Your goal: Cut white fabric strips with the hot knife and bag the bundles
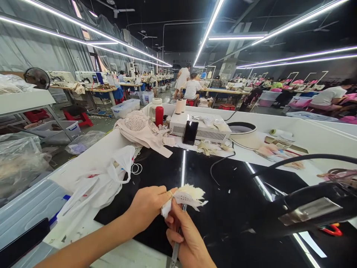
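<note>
Here both hands (pixel 149 208) (pixel 189 238) grip a bundle of cream labels (pixel 186 197), writing unreadable.

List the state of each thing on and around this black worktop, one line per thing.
Left hand: pinching a bundle of small cream fabric pieces.
Right hand: closed on a thin metal tool, tip at the bundle.
Phone: screen dark, propped against the white box.
White plastic bag: crumpled, lying open.
Beige garment: heaped.
Red bottle: upright.

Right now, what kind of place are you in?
Most likely a garment factory: rows of sewing machines on long tables, a beige garment pile, and my left hand holding a bundle of fabric labels.
</note>
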Available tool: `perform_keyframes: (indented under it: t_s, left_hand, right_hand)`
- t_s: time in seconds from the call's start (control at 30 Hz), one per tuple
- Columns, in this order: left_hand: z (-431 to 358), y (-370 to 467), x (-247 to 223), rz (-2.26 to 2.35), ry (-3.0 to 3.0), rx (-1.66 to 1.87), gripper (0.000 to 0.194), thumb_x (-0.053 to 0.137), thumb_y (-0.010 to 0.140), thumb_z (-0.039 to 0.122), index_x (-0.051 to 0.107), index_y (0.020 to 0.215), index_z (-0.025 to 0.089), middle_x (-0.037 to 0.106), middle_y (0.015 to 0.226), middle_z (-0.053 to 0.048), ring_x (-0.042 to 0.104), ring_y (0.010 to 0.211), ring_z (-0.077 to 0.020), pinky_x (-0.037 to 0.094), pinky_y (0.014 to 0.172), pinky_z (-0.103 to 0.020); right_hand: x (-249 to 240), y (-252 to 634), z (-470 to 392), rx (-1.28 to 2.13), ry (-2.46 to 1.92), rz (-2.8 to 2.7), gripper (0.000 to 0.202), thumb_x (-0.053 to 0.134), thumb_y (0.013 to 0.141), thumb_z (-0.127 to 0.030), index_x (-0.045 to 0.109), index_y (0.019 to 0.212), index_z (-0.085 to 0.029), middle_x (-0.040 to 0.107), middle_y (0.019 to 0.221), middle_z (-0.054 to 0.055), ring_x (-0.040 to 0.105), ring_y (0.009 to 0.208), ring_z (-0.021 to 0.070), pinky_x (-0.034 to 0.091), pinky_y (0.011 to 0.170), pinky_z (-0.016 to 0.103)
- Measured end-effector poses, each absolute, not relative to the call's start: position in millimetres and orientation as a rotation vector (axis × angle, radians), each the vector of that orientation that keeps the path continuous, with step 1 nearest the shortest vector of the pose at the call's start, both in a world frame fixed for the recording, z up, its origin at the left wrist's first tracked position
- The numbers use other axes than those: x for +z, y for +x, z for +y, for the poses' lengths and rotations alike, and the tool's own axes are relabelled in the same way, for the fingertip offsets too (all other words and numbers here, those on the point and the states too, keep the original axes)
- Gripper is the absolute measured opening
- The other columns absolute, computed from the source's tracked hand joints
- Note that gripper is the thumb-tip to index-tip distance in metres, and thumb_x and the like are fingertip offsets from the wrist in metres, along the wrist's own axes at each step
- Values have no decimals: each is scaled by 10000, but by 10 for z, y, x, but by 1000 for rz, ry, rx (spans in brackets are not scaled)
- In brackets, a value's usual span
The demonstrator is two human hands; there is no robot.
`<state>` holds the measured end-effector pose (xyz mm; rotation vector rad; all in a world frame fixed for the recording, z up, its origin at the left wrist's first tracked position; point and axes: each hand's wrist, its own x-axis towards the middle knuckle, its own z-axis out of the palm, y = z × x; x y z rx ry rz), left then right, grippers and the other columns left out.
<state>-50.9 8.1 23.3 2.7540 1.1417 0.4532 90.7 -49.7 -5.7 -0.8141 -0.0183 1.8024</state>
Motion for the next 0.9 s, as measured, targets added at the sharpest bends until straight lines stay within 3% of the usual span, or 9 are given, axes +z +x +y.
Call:
perform_keyframes:
  t_s: [0.17, 0.3, 0.4, 0.53, 0.63, 0.9]
  left_hand:
    - [124, -561, 323, 1127, 2901, 343, 139, 563, 1014, 272, 687, 956, 252, 566, 764, 39, 532, 681, -119, 249, 554, -293]
    - [182, -612, 452, 1115, 2953, 295, 164, 530, 1029, 269, 688, 986, 262, 551, 762, 28, 501, 659, -123, 176, 528, -302]
    - [204, -624, 567, 1128, 2946, 171, 157, 543, 1011, 213, 690, 1010, 268, 538, 760, 17, 478, 634, -129, 130, 525, -308]
    - [230, -576, 705, 1117, 2784, 45, 191, 578, 969, 190, 714, 840, 229, 545, 729, 13, 480, 596, -112, 145, 519, -303]
    - [280, -524, 776, 1073, 2639, -4, 172, 642, 912, 231, 749, 780, 261, 585, 699, 30, 506, 605, -107, 186, 520, -274]
    - [422, -445, 898, 1141, 2198, -190, 219, 666, 785, 347, 718, 610, 227, 457, 456, 63, 401, 423, -88, 236, 433, -233]
  right_hand:
    - [-37, 1057, -528, 1848, -896, -176, 605, 984, 563, -420, 630, 1002, -199, 614, 817, -23, 567, 601, 56, 98, 357, 92]
    - [-39, 1159, -511, 1848, -959, -345, 608, 956, 617, -451, 623, 1052, -186, 643, 894, 12, 600, 589, 62, 72, 368, 98]
    - [-44, 1197, -489, 1822, -971, -451, 605, 939, 627, -497, 614, 1022, -175, 619, 849, 0, 501, 524, 24, 64, 371, 109]
    - [-45, 1215, -480, 1796, -983, -530, 575, 914, 651, -533, 587, 971, -185, 460, 709, -77, 305, 494, -4, 77, 389, 115]
    - [-37, 1234, -499, 1817, -995, -582, 568, 909, 654, -539, 587, 953, -179, 345, 680, -102, 203, 504, 1, 81, 402, 129]
    - [91, 1266, -545, 1772, -1040, -744, 521, 889, 675, -529, 600, 932, -181, 336, 685, -104, 168, 503, 8, 94, 420, 167]
